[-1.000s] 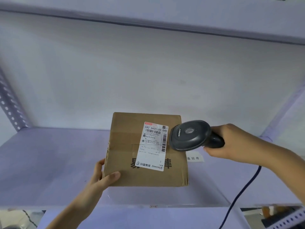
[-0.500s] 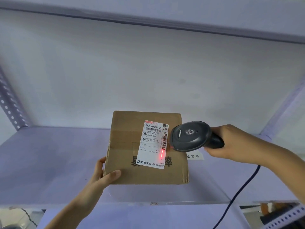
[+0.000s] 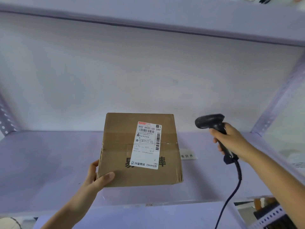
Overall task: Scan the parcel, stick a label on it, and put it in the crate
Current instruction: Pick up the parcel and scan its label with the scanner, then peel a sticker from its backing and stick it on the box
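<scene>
A brown cardboard parcel point(image 3: 118, 151) is held above the shelf, its top face towards me. A white shipping label point(image 3: 146, 146) with barcodes is stuck on that face. My left hand point(image 3: 97, 177) grips the parcel at its lower left corner, thumb on top. My right hand point(image 3: 231, 139) holds a black barcode scanner point(image 3: 209, 121) by its handle, to the right of the parcel and apart from it. The scanner's dark cable point(image 3: 231, 194) hangs down to the bottom edge. No crate is in view.
A pale purple shelf board point(image 3: 49, 162) lies under the parcel, with a small white tag point(image 3: 187, 156) stuck on it right of the parcel. Perforated metal uprights stand at the left point(image 3: 5, 119) and right point(image 3: 277, 96). Another shelf point(image 3: 148, 15) runs overhead.
The scanner sat over the label's right edge and cast a red light on the barcode. My right hand has since pulled it away to the right and tipped it upright. The parcel barely moved.
</scene>
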`<state>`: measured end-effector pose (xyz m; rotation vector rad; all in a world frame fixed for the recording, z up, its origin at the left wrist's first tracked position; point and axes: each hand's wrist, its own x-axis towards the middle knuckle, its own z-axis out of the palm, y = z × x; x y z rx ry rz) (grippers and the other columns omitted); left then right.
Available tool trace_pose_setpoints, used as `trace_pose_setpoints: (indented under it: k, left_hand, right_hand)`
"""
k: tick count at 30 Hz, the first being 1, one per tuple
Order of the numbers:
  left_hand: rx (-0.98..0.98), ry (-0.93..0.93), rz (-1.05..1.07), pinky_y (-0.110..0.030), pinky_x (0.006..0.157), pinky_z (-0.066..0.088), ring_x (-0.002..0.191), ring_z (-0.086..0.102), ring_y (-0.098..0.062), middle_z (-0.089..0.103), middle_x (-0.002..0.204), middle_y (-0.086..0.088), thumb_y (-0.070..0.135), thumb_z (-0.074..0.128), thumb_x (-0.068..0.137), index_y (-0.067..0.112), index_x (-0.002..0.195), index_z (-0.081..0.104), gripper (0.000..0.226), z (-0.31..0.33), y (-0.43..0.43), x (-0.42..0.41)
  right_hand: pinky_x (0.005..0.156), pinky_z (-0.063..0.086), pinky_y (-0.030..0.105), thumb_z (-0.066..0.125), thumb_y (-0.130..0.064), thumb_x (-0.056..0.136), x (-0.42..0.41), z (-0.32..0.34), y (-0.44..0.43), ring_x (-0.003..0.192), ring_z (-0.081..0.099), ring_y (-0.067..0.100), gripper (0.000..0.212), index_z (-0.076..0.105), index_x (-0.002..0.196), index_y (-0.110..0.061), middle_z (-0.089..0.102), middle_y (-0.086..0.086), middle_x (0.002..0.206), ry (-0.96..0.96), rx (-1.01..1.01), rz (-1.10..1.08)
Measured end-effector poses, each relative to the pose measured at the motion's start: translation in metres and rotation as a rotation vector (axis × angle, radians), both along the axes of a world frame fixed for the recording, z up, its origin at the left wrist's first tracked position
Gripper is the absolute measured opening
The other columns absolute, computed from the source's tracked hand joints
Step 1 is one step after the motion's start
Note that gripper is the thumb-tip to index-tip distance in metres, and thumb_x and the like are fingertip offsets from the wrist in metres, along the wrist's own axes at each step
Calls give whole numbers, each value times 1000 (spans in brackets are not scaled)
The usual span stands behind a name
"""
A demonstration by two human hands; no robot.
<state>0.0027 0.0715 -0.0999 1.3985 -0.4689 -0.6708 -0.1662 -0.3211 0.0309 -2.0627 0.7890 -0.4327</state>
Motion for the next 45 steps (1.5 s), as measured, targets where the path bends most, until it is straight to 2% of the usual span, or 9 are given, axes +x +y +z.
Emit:
trace_pose_setpoints:
  k: [8, 20, 25, 28, 30, 35, 37, 40, 45]
  left_hand:
    - [2, -2, 2, -52, 102, 42, 110, 65, -6, 66, 123, 16, 61, 81, 58, 51, 118, 47, 70, -7, 0, 5]
    - [6, -13, 3, -50, 100, 43, 113, 63, -8, 63, 127, 15, 61, 79, 62, 50, 121, 46, 69, -7, 2, 4]
    - [-6, -5, 5, -47, 98, 44, 113, 64, -9, 65, 125, 14, 61, 80, 60, 49, 120, 48, 70, -5, 0, 4]
    - [5, 12, -1, -44, 95, 45, 112, 64, -10, 65, 125, 13, 60, 81, 60, 49, 117, 50, 65, -4, -1, 4]
    - [1, 35, 2, -42, 94, 45, 112, 65, -9, 66, 124, 13, 59, 82, 60, 50, 113, 54, 60, -3, -2, 5]
    - [15, 76, 23, -38, 93, 45, 110, 64, -5, 68, 119, 17, 61, 82, 55, 52, 107, 57, 58, 3, -7, 7]
    - [18, 80, 25, -41, 96, 44, 111, 64, -7, 67, 119, 16, 61, 80, 57, 49, 113, 55, 62, 6, -9, 7]
    - [24, 93, 29, -43, 102, 42, 114, 62, -13, 68, 120, 12, 57, 78, 59, 41, 120, 52, 68, 9, -12, 4]
    - [58, 110, 112, -38, 80, 47, 100, 65, -23, 74, 107, 1, 55, 74, 59, 27, 119, 55, 69, 15, -19, -2]
  right_hand:
    - [47, 46, 28, 53, -28, 94, -1, -88, -16, 45, 56, 23, 25, 50, 107, -7, 67, 16, 82, 183, -73, -190]
    - [66, 52, 38, 53, -29, 95, 8, -103, -28, 54, 60, 28, 32, 47, 111, -2, 69, 22, 90, 287, -25, -216]
    - [72, 44, 35, 57, -34, 92, 10, -107, -34, 90, 60, 33, 52, 40, 131, -3, 64, 20, 109, 332, -22, -221]
    - [87, 45, 42, 66, -40, 86, 8, -96, -32, 115, 53, 39, 89, 11, 150, -11, 48, 23, 135, 321, 124, -220]
    - [97, 41, 50, 69, -45, 81, 5, -87, -28, 127, 41, 43, 99, 8, 151, -11, 38, 24, 141, 315, -46, -316]
    - [90, 45, 32, 62, -4, 87, 12, -75, 8, 101, 59, 30, 37, 59, 124, -8, 54, 13, 120, -128, -555, -87]
    - [84, 50, 27, 64, -6, 87, 24, -81, 22, 86, 63, 17, 27, 67, 114, -12, 61, 6, 112, -54, -540, 114]
    - [96, 46, 27, 62, -18, 92, 40, -98, 29, 107, 61, 17, 32, 63, 123, -13, 59, 2, 125, 176, -516, 263]
    - [96, 46, 32, 59, -21, 92, 49, -118, 27, 111, 55, 21, 27, 64, 117, -13, 56, 4, 126, 347, -432, 274]
